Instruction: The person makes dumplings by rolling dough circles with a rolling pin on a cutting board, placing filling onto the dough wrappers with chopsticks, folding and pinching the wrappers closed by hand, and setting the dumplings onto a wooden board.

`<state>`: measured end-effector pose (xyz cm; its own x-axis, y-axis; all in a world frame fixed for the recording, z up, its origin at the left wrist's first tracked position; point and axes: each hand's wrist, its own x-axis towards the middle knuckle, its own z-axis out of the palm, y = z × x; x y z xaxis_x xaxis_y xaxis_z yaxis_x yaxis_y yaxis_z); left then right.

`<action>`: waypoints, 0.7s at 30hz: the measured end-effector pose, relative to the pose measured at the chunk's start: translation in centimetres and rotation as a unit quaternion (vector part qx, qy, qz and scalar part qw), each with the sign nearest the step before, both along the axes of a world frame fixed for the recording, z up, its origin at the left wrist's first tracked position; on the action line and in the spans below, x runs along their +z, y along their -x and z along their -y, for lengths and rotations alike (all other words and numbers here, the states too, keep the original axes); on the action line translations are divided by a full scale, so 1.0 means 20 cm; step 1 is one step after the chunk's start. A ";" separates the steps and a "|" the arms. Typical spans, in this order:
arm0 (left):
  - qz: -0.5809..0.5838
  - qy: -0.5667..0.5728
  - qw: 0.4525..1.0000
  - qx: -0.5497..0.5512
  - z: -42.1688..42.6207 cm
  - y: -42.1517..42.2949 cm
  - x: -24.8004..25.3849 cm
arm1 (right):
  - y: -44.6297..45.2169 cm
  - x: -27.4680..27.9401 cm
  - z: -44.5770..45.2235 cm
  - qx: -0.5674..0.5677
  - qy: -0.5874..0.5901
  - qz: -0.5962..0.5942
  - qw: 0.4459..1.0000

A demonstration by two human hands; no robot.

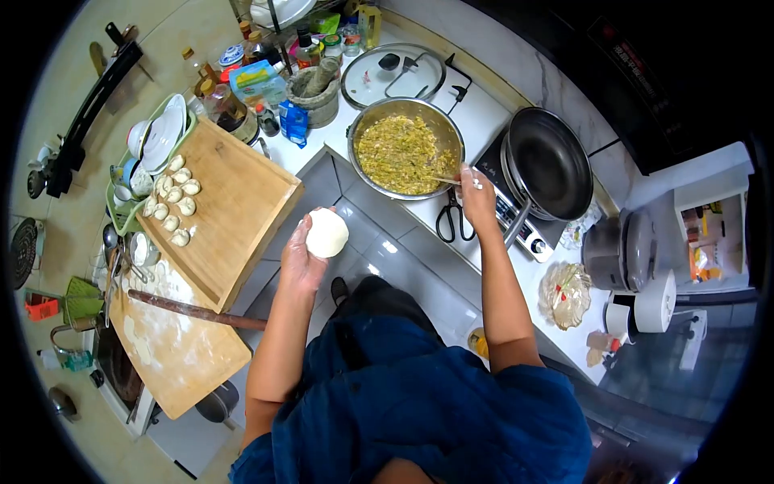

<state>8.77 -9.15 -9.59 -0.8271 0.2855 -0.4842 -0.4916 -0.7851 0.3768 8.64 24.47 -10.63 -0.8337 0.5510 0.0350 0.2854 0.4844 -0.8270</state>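
On my left hand lies a round, flat white dough wrapper, held up in front of my body. My right hand grips a thin utensil whose end reaches into a steel bowl at its right rim. Yellow-green chopped filling fills much of the bowl. Several shaped dumplings sit on the left part of a wooden tray. A rolling pin lies across a floured board below the tray.
Black scissors lie right of the bowl, near a hob with a black pan. Behind the bowl is a glass lid. A stone mortar and bottles stand at the back left. A plastic-wrapped bundle is on the right counter.
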 end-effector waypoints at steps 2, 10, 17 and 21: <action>0.006 0.024 1.000 -0.020 -0.06 0.05 0.01 | -0.01 0.00 -0.02 0.004 0.026 0.026 0.999; 0.006 0.060 0.995 -0.075 -0.22 0.24 -0.07 | 0.06 -0.10 0.01 0.007 0.219 -0.045 0.975; 0.027 0.071 0.993 -0.089 -0.27 0.38 -0.16 | 0.08 -0.25 0.14 -0.123 0.361 -0.155 0.911; 0.038 0.098 0.991 -0.087 -0.32 0.44 -0.14 | 0.10 -0.28 0.23 -0.172 0.404 -0.194 0.877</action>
<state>0.01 -2.69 -12.45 -0.7324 0.3150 -0.6037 -0.6461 -0.6013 0.4701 6.58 19.79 -16.29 -0.6244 0.7437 -0.2387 -0.0793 -0.3643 -0.9279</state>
